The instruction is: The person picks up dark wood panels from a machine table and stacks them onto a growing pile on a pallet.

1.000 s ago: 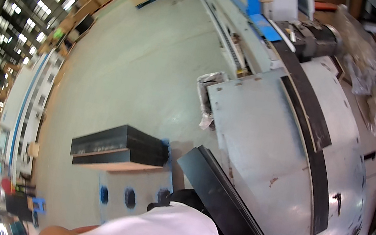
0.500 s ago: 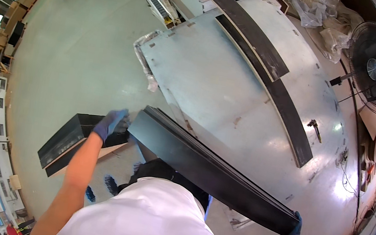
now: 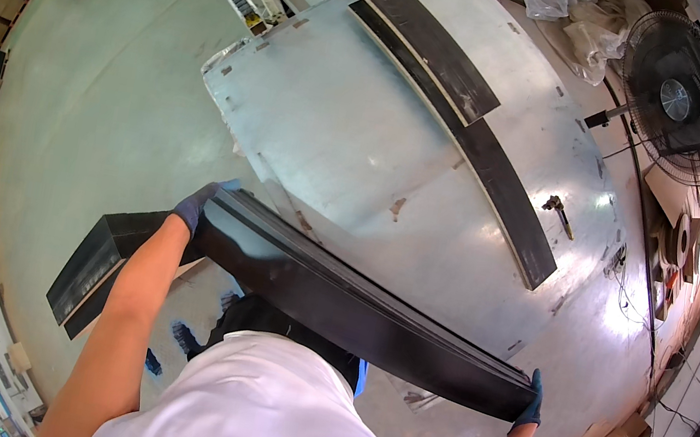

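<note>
A stack of long black boards (image 3: 350, 322) lies across the front of my body, its near face turned up toward me. My left hand (image 3: 200, 205), in a dark blue glove, is closed round the left end of the stack. At the opposite end my right hand (image 3: 532, 402), gloved the same way, grips the boards, its fingers partly hidden behind them. Behind my left forearm rest more black boards (image 3: 92, 257) with a pale edge, partly covered by the arm.
Beyond the stack stands a pale, scuffed worktable (image 3: 311, 118). On it lie two long dark strips, one farther back (image 3: 420, 34) and one nearer (image 3: 511, 205), and a small brass-tipped tool (image 3: 559, 215). A black fan (image 3: 680, 99) and clear plastic sheeting (image 3: 564, 13) are at the right.
My left hand was apart from the stack's left end and now grips it. The right hand keeps its hold. The whole view has shifted slightly.
</note>
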The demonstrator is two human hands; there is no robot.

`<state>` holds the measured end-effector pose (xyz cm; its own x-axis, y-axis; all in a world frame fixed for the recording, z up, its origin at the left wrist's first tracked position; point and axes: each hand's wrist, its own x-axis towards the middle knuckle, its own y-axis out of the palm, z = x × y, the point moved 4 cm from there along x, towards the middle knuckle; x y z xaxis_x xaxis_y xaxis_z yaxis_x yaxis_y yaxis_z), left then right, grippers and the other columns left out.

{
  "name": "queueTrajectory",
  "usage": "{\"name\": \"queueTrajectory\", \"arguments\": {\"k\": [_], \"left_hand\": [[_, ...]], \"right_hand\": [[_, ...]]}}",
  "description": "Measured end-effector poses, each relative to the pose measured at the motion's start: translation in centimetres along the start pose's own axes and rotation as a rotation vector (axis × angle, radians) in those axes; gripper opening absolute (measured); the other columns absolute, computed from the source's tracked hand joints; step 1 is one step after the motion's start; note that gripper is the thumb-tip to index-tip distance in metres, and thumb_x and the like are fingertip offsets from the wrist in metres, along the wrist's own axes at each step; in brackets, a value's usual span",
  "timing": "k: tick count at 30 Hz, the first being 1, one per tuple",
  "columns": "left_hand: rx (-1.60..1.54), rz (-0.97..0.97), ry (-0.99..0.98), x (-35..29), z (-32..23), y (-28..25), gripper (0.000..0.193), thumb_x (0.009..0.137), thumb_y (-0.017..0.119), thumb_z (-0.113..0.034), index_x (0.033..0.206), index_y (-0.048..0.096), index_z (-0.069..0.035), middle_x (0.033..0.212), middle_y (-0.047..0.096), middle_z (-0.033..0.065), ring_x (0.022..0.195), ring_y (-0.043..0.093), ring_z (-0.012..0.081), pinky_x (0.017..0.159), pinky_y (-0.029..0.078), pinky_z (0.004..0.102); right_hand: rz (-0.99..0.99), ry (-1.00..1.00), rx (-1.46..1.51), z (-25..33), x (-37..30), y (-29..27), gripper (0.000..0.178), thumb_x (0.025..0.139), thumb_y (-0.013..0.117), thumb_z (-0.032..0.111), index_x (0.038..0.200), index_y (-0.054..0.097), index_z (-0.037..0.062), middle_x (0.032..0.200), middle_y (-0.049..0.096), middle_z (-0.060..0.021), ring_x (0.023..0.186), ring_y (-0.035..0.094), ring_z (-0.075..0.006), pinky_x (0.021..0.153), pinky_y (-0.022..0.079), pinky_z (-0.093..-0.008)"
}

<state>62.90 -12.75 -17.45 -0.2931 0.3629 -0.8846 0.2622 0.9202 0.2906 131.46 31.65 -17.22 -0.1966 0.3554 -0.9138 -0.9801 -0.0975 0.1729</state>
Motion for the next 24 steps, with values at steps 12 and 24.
{"name": "queueTrajectory", "arguments": {"k": [12,24], "left_hand": [[0.198,-0.142,-0.052,-0.9,-2.6,2.7,0.036,0.081,0.061,-0.039,0.09,0.065,-0.004,0.089,0.067,0.0124,0.072,0.063,0.026,0.072,0.052,0.0376],[0.428,0.389,0.904,5.5,-11.1,16.9,0.042,0.096,0.039,-0.032,0.091,0.061,0.004,0.09,0.065,0.0174,0.092,0.061,0.0246,0.087,0.047,0.0359]], "right_hand": [[-0.005,-0.123,-0.029,-0.6,-0.2,0.6,0.052,0.087,0.05,0.048,0.103,0.063,-0.0007,0.106,0.064,-0.0179,0.092,0.062,-0.0313,0.089,0.047,-0.0418],[-0.391,-1.075,0.252,-3.5,-2.0,3.3,0.04,0.096,0.037,0.029,0.125,0.049,0.0048,0.122,0.055,-0.0092,0.111,0.053,-0.022,0.099,0.04,-0.0366]]}}
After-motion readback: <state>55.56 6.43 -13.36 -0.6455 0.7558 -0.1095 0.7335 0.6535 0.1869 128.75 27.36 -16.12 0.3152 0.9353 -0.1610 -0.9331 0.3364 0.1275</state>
